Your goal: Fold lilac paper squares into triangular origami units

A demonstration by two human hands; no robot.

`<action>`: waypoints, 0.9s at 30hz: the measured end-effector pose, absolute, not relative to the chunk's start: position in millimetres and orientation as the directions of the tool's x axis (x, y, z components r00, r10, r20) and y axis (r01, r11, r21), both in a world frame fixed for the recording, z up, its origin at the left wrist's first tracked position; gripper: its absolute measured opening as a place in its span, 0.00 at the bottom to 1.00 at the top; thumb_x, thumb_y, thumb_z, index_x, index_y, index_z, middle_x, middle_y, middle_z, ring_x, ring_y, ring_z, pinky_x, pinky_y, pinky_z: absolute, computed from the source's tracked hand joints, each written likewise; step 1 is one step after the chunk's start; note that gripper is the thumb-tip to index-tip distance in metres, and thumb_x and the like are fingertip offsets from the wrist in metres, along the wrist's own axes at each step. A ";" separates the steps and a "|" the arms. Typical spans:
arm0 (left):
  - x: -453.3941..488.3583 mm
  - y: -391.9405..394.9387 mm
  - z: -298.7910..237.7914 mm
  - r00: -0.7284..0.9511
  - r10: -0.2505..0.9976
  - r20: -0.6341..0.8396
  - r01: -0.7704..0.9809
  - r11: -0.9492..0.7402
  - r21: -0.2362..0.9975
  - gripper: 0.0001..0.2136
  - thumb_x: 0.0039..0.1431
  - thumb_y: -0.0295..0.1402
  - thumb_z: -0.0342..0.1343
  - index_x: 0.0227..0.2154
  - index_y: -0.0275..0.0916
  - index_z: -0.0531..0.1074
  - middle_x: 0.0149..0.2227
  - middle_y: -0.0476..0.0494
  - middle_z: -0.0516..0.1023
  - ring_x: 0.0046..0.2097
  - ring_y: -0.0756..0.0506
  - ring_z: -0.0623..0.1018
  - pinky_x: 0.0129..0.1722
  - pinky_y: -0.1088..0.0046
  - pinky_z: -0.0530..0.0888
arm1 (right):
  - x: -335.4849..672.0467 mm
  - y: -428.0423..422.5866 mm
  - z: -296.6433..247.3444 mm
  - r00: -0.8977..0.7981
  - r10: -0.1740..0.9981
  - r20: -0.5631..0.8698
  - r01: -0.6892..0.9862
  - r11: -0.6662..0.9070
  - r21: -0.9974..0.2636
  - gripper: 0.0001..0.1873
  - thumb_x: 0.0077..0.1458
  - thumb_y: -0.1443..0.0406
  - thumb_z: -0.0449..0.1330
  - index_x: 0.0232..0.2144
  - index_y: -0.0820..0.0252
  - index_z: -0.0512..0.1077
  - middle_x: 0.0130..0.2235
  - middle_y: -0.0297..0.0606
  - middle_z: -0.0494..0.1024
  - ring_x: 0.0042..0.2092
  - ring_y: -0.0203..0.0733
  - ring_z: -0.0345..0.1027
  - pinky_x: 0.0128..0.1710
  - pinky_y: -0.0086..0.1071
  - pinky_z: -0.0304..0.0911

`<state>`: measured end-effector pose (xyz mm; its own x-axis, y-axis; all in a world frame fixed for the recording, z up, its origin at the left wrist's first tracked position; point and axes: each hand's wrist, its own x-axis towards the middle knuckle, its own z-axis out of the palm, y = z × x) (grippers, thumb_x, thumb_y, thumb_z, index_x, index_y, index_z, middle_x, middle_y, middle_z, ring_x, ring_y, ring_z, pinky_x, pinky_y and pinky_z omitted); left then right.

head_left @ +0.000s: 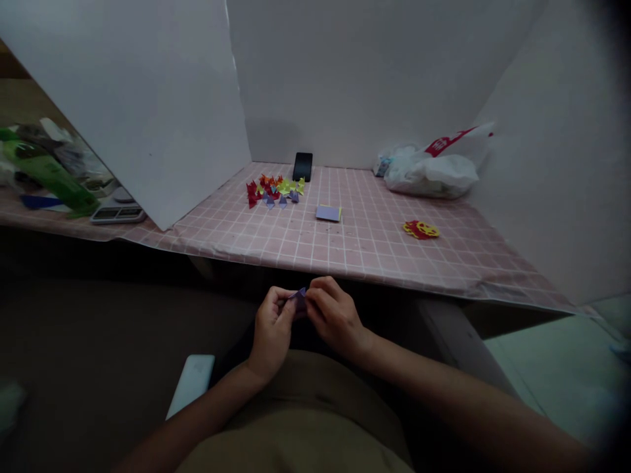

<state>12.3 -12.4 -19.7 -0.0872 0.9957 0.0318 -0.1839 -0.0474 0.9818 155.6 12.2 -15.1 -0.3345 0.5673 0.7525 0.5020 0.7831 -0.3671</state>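
A small piece of folded purple paper [300, 301] is held over my lap, just in front of the table edge. My left hand [275, 322] pinches it from the left between thumb and fingers. From the right, my right hand [335, 315] closes its fingertips on the paper's other side, partly hiding it. On the table, a stack of purple paper squares [328, 213] lies ahead, with a yellow edge showing beneath. Farther left stand several small folded paper figures [273, 189] in red, orange, yellow and purple.
A black phone [302, 167] leans at the back. Red and yellow cut-out shapes [420, 229] and a white plastic bag [434, 172] are on the right. White panels [355, 85] enclose the table [374, 243]. A scale [118, 214] sits left; a pale flat object [192, 382] lies beside me.
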 end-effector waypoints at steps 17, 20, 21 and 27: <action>-5.9 -9.1 -10.4 0.127 0.982 -0.140 -0.285 0.171 0.943 0.13 0.55 0.37 0.62 0.42 0.38 0.76 0.42 0.42 0.81 0.45 0.44 0.79 0.48 0.69 0.74 | 163.5 19.5 -10.4 -0.527 0.403 0.748 0.496 0.861 -0.115 0.12 0.63 0.74 0.50 0.32 0.59 0.71 0.34 0.43 0.81 0.34 0.41 0.72 0.33 0.34 0.67; -9.6 -6.3 -6.9 0.195 0.956 -0.218 -0.295 0.269 0.917 0.12 0.57 0.39 0.61 0.39 0.37 0.78 0.41 0.41 0.81 0.42 0.44 0.79 0.44 0.68 0.77 | 165.9 20.5 -9.9 -0.605 0.322 0.728 0.478 0.878 0.010 0.14 0.64 0.74 0.50 0.30 0.60 0.71 0.35 0.42 0.82 0.32 0.40 0.71 0.31 0.34 0.65; -9.9 -5.5 -6.1 0.209 0.951 -0.228 -0.282 0.282 0.917 0.12 0.56 0.39 0.61 0.39 0.37 0.79 0.40 0.41 0.81 0.41 0.44 0.79 0.42 0.68 0.77 | 166.5 20.1 -9.8 -0.624 0.301 0.721 0.476 0.879 0.045 0.14 0.64 0.74 0.50 0.30 0.60 0.72 0.36 0.42 0.82 0.32 0.41 0.70 0.31 0.35 0.64; -10.0 -1.1 -3.0 0.209 0.937 -0.280 -0.252 0.328 0.910 0.07 0.52 0.34 0.62 0.33 0.37 0.79 0.35 0.43 0.81 0.36 0.46 0.79 0.36 0.71 0.77 | 167.8 15.7 -6.4 -0.720 0.233 0.654 0.448 0.875 0.182 0.17 0.67 0.72 0.48 0.30 0.61 0.73 0.37 0.45 0.82 0.34 0.43 0.69 0.31 0.37 0.62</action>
